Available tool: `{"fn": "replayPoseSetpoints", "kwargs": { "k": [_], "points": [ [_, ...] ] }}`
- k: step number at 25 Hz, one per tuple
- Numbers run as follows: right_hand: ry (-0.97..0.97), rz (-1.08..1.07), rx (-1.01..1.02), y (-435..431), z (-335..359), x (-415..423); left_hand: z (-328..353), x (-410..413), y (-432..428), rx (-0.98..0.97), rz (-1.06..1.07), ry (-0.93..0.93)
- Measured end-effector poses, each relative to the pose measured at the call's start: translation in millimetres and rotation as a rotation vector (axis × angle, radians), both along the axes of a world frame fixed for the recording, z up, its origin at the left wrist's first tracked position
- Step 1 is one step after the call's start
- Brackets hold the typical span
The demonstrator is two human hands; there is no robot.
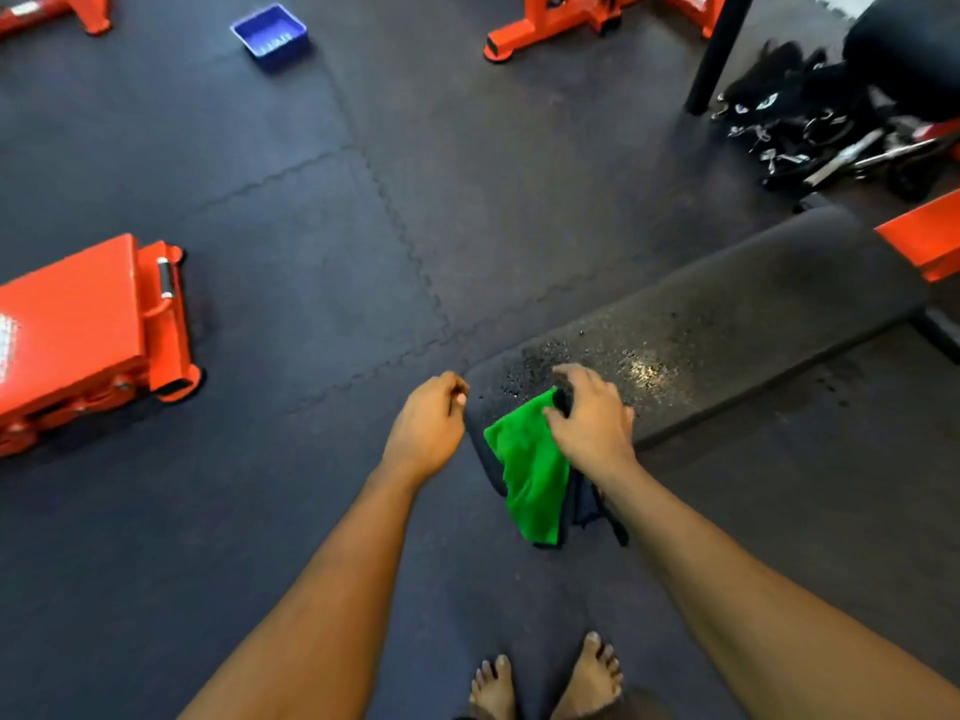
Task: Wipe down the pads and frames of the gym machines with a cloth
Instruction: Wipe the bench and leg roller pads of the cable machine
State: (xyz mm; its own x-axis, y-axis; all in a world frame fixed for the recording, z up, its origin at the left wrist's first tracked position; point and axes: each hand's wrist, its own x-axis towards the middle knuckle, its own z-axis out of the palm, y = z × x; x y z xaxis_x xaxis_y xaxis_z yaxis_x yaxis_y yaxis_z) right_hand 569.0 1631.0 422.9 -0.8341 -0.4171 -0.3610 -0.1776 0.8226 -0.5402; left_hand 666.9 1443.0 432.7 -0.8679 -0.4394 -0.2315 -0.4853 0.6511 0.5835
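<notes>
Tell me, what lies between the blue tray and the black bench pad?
Only bare floor mat lies between the blue tray and the bench pad, per the head view.

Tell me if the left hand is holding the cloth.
No, the right hand grips the green cloth on the bench pad; the left hand holds nothing.

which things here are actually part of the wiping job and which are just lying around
For the job: green cloth, right hand gripping it, wet bench pad, orange machine frames.
Lying about: blue tray, pile of black straps and handles.
</notes>
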Motion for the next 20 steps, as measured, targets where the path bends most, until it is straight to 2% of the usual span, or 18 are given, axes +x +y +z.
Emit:
{"fn": "replayPoseSetpoints", "kwargs": {
  "k": [2,4,7,10,13,20],
  "points": [
    [0.066,0.249,0.143,-10.5,-69.7,13.6,-59.0,-20.1,-12.3,-0.034,-0.013,0.013],
    [0.273,0.329,0.201,-12.4,-121.7,30.4,-112.4,-42.4,-28.0,-0.032,0.007,0.033],
    [0.486,0.221,0.128,-13.1,-143.9,39.2,-163.9,-69.1,-40.2,0.132,0.112,0.065],
    [0.599,0.152,0.041,-13.2,-155.1,40.1,-195.6,-76.3,-36.8,0.246,0.271,0.263],
    [0.691,0.090,-0.025,-13.9,-163.7,44.1,-207.5,-75.6,-34.3,0.202,0.308,0.373],
    [0.819,0.063,-0.036,-6.7,-164.3,49.7,-207.3,-87.4,-36.6,0.062,0.263,0.352]
  ]
}}
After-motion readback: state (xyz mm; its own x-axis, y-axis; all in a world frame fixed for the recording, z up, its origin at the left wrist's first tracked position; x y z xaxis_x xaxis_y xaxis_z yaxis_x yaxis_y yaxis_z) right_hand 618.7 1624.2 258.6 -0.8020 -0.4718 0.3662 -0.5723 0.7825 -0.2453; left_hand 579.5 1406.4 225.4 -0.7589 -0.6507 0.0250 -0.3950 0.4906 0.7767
